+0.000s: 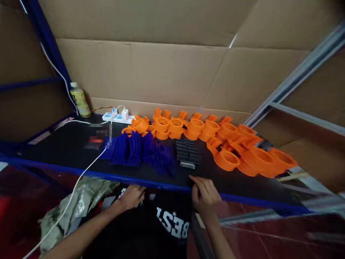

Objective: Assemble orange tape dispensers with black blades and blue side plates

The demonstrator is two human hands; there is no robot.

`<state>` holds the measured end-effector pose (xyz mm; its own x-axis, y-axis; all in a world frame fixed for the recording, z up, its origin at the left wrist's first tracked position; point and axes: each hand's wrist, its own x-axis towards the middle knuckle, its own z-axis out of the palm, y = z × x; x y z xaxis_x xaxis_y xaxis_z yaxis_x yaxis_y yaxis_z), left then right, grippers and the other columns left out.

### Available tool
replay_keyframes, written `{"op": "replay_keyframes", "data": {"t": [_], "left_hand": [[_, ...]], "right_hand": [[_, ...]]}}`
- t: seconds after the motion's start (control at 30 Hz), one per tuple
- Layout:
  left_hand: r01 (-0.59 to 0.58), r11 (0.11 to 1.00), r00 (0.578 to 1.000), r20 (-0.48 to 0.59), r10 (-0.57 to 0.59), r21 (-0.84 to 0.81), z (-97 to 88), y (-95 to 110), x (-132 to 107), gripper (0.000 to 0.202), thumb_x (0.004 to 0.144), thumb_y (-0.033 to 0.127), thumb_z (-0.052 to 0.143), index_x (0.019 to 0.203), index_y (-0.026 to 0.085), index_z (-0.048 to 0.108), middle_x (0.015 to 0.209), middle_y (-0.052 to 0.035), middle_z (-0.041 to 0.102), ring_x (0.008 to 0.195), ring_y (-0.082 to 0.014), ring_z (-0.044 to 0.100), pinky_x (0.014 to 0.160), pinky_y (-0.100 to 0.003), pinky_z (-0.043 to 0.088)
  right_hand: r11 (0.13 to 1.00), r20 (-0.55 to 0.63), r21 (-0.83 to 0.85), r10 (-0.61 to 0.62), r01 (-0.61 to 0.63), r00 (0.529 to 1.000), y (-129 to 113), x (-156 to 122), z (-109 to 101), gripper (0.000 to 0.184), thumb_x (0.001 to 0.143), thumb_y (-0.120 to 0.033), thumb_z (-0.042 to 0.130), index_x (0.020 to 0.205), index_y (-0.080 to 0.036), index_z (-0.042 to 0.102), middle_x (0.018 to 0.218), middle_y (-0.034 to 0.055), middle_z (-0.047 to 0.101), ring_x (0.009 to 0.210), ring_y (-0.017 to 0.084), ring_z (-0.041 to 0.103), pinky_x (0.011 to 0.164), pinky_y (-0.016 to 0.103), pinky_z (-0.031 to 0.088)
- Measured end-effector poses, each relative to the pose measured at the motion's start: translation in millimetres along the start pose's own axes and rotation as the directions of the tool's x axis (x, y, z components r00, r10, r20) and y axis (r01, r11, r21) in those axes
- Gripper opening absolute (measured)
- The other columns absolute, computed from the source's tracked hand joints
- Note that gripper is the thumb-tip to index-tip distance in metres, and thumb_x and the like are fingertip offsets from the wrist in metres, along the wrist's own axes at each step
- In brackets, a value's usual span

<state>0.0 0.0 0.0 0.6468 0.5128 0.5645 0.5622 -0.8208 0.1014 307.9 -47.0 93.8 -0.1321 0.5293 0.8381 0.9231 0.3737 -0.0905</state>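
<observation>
Left hand (133,197) sits near and palm-down, fingers curled; right hand (206,196) is held slightly farther, fingers bent.

I log bright orange rings (194,127), deep blue-violet finned pieces (129,147) and a dark grey ribbed stack (187,153), all on a black tabletop (54,151) with a blue front edge. White power strip (115,117), white cable (81,176), bottle (80,100) with yellow label and green cap, plain brown cardboard (161,72) behind. The person's shirt (172,223) reads to me as black with white block lettering, the floor (269,233) dark red.
</observation>
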Motion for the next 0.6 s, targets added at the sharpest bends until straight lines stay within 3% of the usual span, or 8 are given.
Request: {"op": "replay_keyframes", "data": {"t": [0.1, 0.17, 0.2, 0.23, 0.3, 0.4, 0.6], "left_hand": [[-0.097, 0.994, 0.995, 0.005, 0.097, -0.046, -3.6, 26, -2, 0.019, 0.089, 0.018, 0.053, 0.098, 0.021, 0.069, 0.092, -0.0068, 0.074, 0.088, -0.0215, 0.069, 0.087, -0.038, 0.054], [-0.161, 0.984, 0.986, -0.043, 0.159, -0.073, -12.7, 40, -2, 0.025, 0.086, 0.02, 0.055, 0.106, 0.024, 0.069, 0.1, -0.0057, 0.075, 0.1, -0.0228, 0.069, 0.101, -0.043, 0.05], [-0.198, 0.977, 0.977, -0.094, 0.191, -0.079, -19.7, 46, -1, 0.031, 0.085, 0.02, 0.055, 0.112, 0.025, 0.069, 0.107, -0.0069, 0.074, 0.109, -0.0247, 0.067, 0.107, -0.048, 0.046], [-0.244, 0.968, 0.95, -0.216, 0.225, -0.064, -27.8, 49, 1, 0.036, 0.084, 0.021, 0.054, 0.118, 0.023, 0.068, 0.111, -0.0093, 0.074, 0.113, -0.0275, 0.065, 0.109, -0.053, 0.044], [-0.162, 0.987, 0.935, -0.321, 0.153, -0.002, -44.6, 50, 6, 0.049, 0.083, 0.017, 0.055, 0.131, 0.022, 0.062, 0.126, -0.0129, 0.07, 0.125, -0.0305, 0.06, 0.112, -0.058, 0.039], [0.053, 0.995, 0.951, -0.307, -0.026, 0.08, -60.4, 40, 13, 0.058, 0.084, 0.013, 0.056, 0.142, 0.02, 0.055, 0.14, -0.0163, 0.062, 0.131, -0.0317, 0.057, 0.115, -0.057, 0.036], [0.098, 0.985, 0.928, -0.371, -0.038, 0.144, -43.8, 20, 11, 0.061, 0.085, 0.018, 0.063, 0.144, 0.023, 0.051, 0.133, -0.0127, 0.067, 0.127, -0.0281, 0.06, 0.114, -0.046, 0.036]], "right_hand": [[1.0, -0.005, 0.007, -0.017, 0.017, 1.0, 0, 1, -1, 0.027, 0.091, -0.004, 0.055, 0.109, -0.017, 0.07, 0.093, 0.0068, 0.072, 0.088, 0.019, 0.067, 0.078, 0.031, 0.052], [1.0, -0.005, 0.007, -0.016, 0.016, 1.0, 0, 3, -2, 0.028, 0.091, -0.004, 0.054, 0.11, -0.018, 0.07, 0.092, 0.0068, 0.072, 0.088, 0.019, 0.067, 0.079, 0.031, 0.052], [1.0, -0.004, 0.006, -0.012, 0.012, 1.0, -1, 3, -2, 0.029, 0.091, -0.004, 0.054, 0.11, -0.018, 0.07, 0.092, 0.0068, 0.072, 0.088, 0.019, 0.067, 0.079, 0.031, 0.052], [1.0, -0.004, 0.005, -0.006, 0.006, 1.0, -2, 3, -2, 0.029, 0.091, -0.004, 0.053, 0.11, -0.018, 0.07, 0.091, 0.0067, 0.073, 0.088, 0.019, 0.067, 0.079, 0.031, 0.053], [1.0, -0.007, 0.004, 0.008, -0.008, 1.0, -3, 4, -2, 0.029, 0.092, -0.005, 0.052, 0.11, -0.019, 0.07, 0.09, 0.0065, 0.073, 0.087, 0.019, 0.068, 0.079, 0.032, 0.053], [1.0, -0.015, 0.002, 0.015, -0.015, 1.0, -3, 3, -1, 0.029, 0.092, -0.006, 0.051, 0.109, -0.019, 0.071, 0.089, 0.0063, 0.073, 0.085, 0.019, 0.068, 0.078, 0.032, 0.053], [1.0, -0.017, 0.001, 0.022, -0.022, 1.0, -5, 5, -2, 0.029, 0.092, -0.005, 0.052, 0.109, -0.019, 0.071, 0.09, 0.0062, 0.073, 0.085, 0.019, 0.068, 0.079, 0.032, 0.053]]}}
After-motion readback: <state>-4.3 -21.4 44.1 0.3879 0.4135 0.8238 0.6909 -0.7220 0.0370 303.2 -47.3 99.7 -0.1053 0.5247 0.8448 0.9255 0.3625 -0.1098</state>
